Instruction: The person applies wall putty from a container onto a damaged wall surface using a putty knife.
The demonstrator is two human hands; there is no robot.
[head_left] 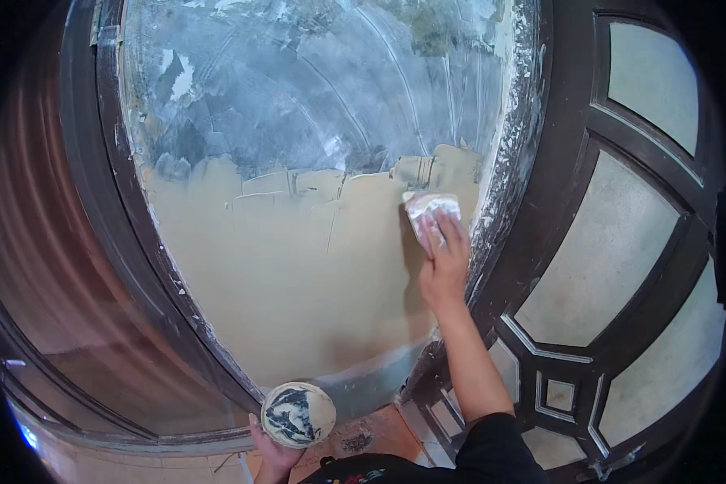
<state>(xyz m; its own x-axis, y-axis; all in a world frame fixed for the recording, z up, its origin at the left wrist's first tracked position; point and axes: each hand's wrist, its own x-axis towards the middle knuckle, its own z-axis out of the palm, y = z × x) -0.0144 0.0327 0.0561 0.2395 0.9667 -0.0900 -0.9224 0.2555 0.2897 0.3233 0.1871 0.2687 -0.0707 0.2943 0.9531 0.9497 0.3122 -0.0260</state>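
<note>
My right hand [448, 256] grips a wide, flat putty knife [433, 211], its pale blade laid against the wall near the right-hand frame. Beige putty [274, 250] coats the lower part of the wall and ends above in a ragged, ridged edge. Higher up, the surface [298, 89] is smeared grey-blue with curved streaks. Low in front of me, my left hand [274, 456] holds a round tub [300, 415] from its side. Dark and beige smears show in the tub; most of my left fingers are hidden beneath it.
Dark frame posts border the wall at left [149, 234] and right [508, 153], the right one spattered white. A dark panelled door [601, 250] stands at the right. Reddish-brown curtain-like folds [64, 242] show at the left. Below lies a stained orange-brown floor patch [383, 431].
</note>
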